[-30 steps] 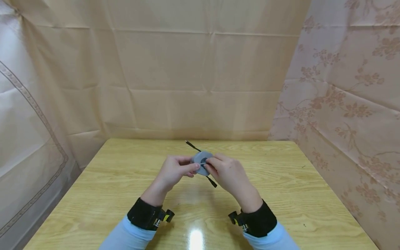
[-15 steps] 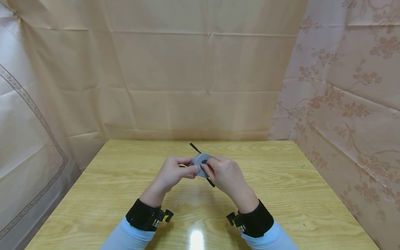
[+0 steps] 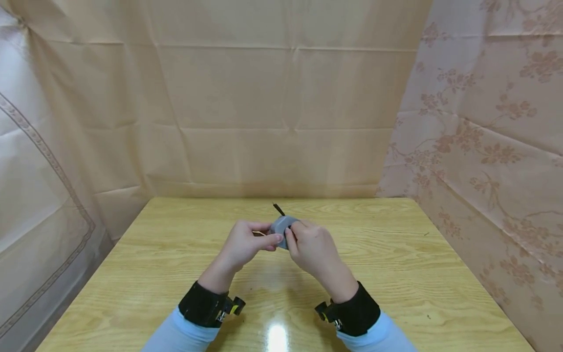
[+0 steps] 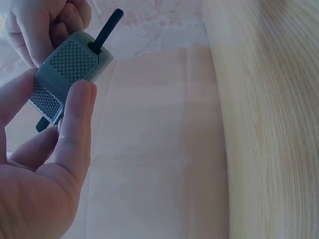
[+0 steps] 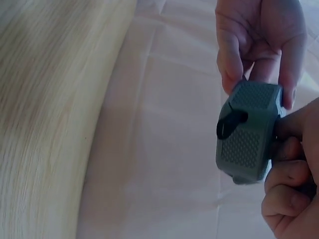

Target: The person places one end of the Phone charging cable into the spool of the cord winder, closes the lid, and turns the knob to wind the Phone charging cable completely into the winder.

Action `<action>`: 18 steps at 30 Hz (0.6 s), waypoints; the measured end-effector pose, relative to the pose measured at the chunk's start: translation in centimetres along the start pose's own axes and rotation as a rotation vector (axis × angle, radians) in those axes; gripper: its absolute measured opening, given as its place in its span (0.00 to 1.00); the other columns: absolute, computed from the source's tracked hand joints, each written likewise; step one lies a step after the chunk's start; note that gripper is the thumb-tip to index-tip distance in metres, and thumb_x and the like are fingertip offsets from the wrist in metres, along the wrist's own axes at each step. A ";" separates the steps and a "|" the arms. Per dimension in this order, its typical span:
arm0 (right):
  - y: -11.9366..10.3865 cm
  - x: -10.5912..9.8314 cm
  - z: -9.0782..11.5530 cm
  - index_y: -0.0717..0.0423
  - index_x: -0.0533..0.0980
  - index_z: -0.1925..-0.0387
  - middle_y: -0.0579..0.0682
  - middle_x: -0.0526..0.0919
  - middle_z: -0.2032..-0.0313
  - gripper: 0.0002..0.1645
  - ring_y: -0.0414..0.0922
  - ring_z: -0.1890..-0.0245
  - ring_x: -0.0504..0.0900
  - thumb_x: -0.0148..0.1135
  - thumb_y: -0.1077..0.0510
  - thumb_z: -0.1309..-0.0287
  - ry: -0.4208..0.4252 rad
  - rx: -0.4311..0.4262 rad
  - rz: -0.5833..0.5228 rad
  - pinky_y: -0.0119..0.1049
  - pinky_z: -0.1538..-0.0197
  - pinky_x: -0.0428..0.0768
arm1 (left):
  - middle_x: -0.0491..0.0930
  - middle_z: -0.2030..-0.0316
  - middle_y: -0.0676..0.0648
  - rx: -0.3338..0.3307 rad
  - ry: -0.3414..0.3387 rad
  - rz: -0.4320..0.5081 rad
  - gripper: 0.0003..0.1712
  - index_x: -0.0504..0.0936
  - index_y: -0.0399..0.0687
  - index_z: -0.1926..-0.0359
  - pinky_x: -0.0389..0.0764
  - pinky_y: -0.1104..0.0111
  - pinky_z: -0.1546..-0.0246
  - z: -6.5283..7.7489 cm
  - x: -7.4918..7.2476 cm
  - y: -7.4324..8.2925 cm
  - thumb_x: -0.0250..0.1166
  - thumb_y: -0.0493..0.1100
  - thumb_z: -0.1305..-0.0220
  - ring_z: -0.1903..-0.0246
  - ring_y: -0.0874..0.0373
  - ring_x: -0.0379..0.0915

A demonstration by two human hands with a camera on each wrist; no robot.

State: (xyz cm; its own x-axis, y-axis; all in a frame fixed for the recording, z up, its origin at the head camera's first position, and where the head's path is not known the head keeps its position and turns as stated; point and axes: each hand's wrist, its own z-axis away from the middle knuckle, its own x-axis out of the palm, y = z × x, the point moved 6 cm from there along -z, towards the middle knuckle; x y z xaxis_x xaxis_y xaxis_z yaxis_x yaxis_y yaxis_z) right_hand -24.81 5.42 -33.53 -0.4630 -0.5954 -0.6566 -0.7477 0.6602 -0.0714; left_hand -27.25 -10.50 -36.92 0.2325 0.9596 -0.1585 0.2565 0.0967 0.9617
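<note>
Between both hands is a grey cable winder (image 3: 279, 226) with rounded corners and textured side grips, held up over the table. My left hand (image 3: 239, 243) pinches its left edge between thumb and fingers. On the face toward me, my right hand (image 3: 313, 247) pinches the winder's dark centre, its thumb and curled fingers covering most of it. A black cable end (image 3: 279, 209) pokes out at the top. The left wrist view shows that cable end (image 4: 107, 32) leaving a slot in the textured side, with another black end (image 4: 43, 124) at the opposite side.
A light wood-grain table (image 3: 184, 274) spreads beneath the hands. Behind it hangs a beige cloth (image 3: 228, 107), with a floral cloth (image 3: 492, 146) on the right and a pale one (image 3: 39, 205) on the left. Black straps with small cameras (image 3: 358, 308) circle both wrists.
My right hand has twisted at the winder's centre and shifted slightly left. The upper cable end sticks out less and has moved right; the lower end has gone from the head view.
</note>
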 end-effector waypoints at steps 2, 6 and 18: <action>0.0 0.1 -0.1 0.54 0.73 0.81 0.42 0.67 0.84 0.17 0.37 0.86 0.66 0.65 0.63 0.37 0.000 0.040 -0.023 0.27 0.82 0.65 | 0.86 0.59 0.37 0.005 0.008 -0.006 0.20 0.85 0.32 0.47 0.86 0.61 0.61 0.0 0.0 0.0 0.74 0.38 0.37 0.66 0.45 0.85; 0.2 0.3 -0.3 0.53 0.70 0.83 0.42 0.67 0.85 0.20 0.36 0.86 0.65 0.63 0.65 0.35 -0.009 0.143 -0.114 0.28 0.83 0.65 | 0.87 0.59 0.38 0.010 0.027 -0.009 0.19 0.86 0.32 0.48 0.86 0.61 0.62 0.0 0.0 -0.1 0.74 0.38 0.38 0.67 0.46 0.85; 1.8 1.5 0.1 0.50 0.69 0.87 0.39 0.64 0.88 0.25 0.36 0.89 0.64 0.60 0.63 0.32 -0.078 0.442 -0.366 0.30 0.84 0.62 | 0.86 0.60 0.40 -0.010 0.063 -0.020 0.18 0.87 0.33 0.50 0.87 0.61 0.63 -0.1 -0.1 -0.8 0.75 0.39 0.38 0.68 0.48 0.84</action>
State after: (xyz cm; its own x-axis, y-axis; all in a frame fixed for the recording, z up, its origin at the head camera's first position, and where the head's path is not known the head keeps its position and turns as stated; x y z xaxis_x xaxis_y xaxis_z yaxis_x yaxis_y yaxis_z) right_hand -26.84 5.71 -34.73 -0.1634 -0.7965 -0.5822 -0.5746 0.5565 -0.6001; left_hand -27.54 -10.63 -37.63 0.1681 0.9721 -0.1635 0.2509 0.1182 0.9608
